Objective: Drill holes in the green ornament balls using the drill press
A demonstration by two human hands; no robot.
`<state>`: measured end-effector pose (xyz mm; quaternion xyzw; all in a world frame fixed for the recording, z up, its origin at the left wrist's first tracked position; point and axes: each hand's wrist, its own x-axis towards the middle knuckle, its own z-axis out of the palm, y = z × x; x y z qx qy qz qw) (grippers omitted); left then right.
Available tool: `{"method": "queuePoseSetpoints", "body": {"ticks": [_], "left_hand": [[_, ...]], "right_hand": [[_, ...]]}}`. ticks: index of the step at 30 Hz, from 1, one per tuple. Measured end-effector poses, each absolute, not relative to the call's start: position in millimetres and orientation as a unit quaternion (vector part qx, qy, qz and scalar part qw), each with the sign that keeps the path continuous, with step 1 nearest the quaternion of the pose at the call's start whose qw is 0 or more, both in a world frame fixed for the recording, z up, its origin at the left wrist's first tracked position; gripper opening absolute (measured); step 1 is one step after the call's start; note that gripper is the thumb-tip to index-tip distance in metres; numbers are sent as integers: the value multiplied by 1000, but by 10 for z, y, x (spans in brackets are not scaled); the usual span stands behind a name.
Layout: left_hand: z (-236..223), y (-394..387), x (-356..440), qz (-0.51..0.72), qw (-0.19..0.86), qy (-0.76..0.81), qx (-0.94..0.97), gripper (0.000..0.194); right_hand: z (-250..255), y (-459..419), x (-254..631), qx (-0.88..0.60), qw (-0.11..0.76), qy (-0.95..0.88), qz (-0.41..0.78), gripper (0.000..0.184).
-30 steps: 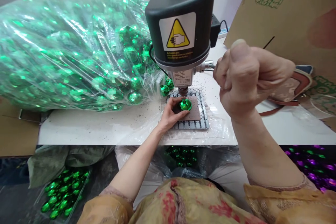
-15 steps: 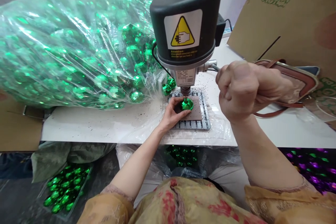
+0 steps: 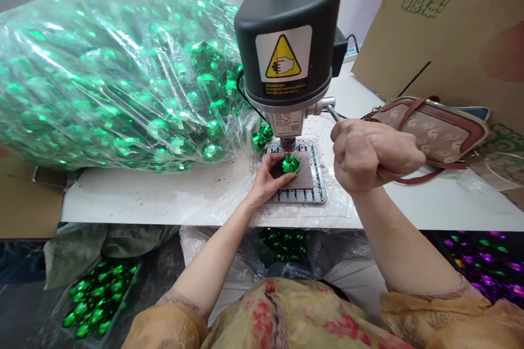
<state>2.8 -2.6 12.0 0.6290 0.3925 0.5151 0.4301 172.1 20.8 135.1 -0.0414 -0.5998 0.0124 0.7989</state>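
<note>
A shiny green faceted ball (image 3: 291, 164) rests on a brown board (image 3: 305, 179) on the slotted metal base (image 3: 320, 188) of a bench drill press (image 3: 286, 38). My left hand (image 3: 268, 179) grips the ball from its left side, thumb in front and fingers behind. Directly above, the drill chuck (image 3: 288, 144) points down, its bit at the top of the ball. My right hand (image 3: 368, 152) is closed in a fist round the drill press lever (image 3: 333, 113); most of the lever is hidden in the fist.
A big clear bag of green balls (image 3: 123, 82) lies at left, with two loose balls (image 3: 262, 136) beside the drill. A handbag (image 3: 434, 125) and cardboard box (image 3: 450, 27) stand at right. Below the table are tubs of green balls (image 3: 100, 300) and purple balls (image 3: 487, 262).
My right hand has come slightly down and left with the lever, its wrist turned. My left hand still holds the ball in the same spot. The whole view has shifted slightly.
</note>
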Motion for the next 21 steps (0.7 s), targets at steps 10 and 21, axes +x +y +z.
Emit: {"method": "queuePoseSetpoints", "body": {"ticks": [10, 21], "left_hand": [[110, -33, 64, 521, 451, 401, 604, 54], [264, -939, -51, 424, 154, 376, 809, 37]], "right_hand": [[1749, 94, 1660, -135, 810, -561, 106, 51], [2118, 276, 1624, -91, 820, -536, 180, 58]]}}
